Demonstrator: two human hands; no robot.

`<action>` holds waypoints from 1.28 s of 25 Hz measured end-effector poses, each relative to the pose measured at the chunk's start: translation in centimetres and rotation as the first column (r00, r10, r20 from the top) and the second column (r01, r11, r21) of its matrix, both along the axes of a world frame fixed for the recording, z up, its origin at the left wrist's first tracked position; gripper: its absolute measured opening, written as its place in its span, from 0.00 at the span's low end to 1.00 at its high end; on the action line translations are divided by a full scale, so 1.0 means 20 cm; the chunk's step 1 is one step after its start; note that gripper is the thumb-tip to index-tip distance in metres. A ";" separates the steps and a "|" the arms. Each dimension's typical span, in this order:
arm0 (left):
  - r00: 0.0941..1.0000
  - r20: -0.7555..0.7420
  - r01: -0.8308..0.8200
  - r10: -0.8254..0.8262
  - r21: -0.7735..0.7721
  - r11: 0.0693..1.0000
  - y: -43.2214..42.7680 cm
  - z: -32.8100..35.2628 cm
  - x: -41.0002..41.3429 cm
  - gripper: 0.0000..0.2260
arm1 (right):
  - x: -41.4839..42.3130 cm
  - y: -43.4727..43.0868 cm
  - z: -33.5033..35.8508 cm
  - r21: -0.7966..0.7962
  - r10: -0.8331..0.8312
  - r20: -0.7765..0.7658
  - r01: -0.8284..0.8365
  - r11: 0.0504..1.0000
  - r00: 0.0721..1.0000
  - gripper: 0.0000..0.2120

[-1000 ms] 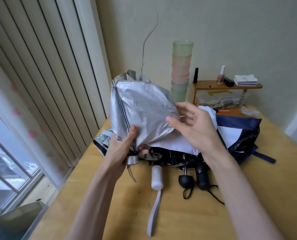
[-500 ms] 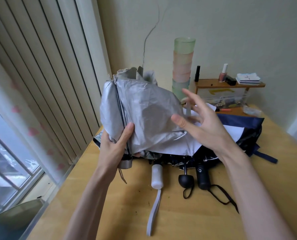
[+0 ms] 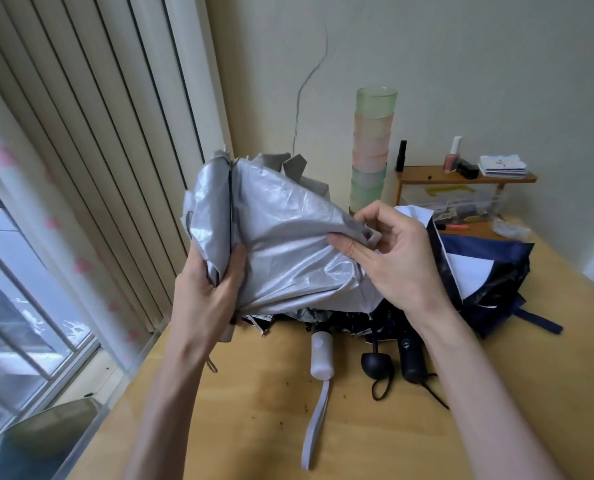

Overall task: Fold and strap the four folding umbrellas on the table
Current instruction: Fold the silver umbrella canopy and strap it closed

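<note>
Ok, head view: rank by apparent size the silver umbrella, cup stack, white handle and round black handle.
1. silver umbrella, held nearer the camera
2. cup stack
3. white handle
4. round black handle; last two nearly alike

Bare left forearm (image 3: 171, 393) and right forearm (image 3: 485, 386) run to bare left hand (image 3: 205, 289) and right hand (image 3: 402, 268).

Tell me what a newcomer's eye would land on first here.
The crumpled silver umbrella held up mid-frame: the left hand grips its gathered folds, the right hand pinches its canopy edge. Below, a white handle and a round black handle lie on the wooden table. A tall stack of pastel cups stands by the back wall.
</note>
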State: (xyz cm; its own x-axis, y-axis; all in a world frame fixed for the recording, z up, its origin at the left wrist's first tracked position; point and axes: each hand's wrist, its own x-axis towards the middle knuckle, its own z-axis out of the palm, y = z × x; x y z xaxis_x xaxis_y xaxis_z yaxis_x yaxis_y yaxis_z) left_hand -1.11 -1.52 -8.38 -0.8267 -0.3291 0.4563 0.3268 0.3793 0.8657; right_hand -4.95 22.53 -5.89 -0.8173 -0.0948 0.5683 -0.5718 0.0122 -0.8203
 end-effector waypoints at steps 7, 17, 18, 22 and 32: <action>0.998 -0.059 -0.022 0.035 0.204 0.979 -0.04 -0.01 0.05 0.23 | 0.03 -0.07 0.00 0.042 0.065 -0.011 -0.064 0.997 0.998 0.07; 0.998 0.013 0.058 -0.066 0.329 0.942 -0.02 -0.10 -0.09 0.39 | -0.02 0.12 0.00 0.192 -0.085 0.120 0.061 0.980 0.989 0.17; 0.998 0.019 0.054 -0.063 0.317 0.947 -0.03 -0.12 -0.10 0.37 | 0.00 0.15 0.00 0.036 0.099 0.209 -0.109 0.993 0.973 0.15; 0.999 -0.015 0.042 -0.040 0.257 0.966 -0.04 -0.15 -0.13 0.37 | 0.05 0.17 0.01 -0.186 0.372 0.245 -0.333 0.924 0.895 0.11; 0.993 -0.041 0.114 -0.109 0.148 0.982 -0.12 -0.16 -0.12 0.45 | 0.04 0.23 0.07 0.510 0.023 0.348 -0.210 0.834 0.937 0.08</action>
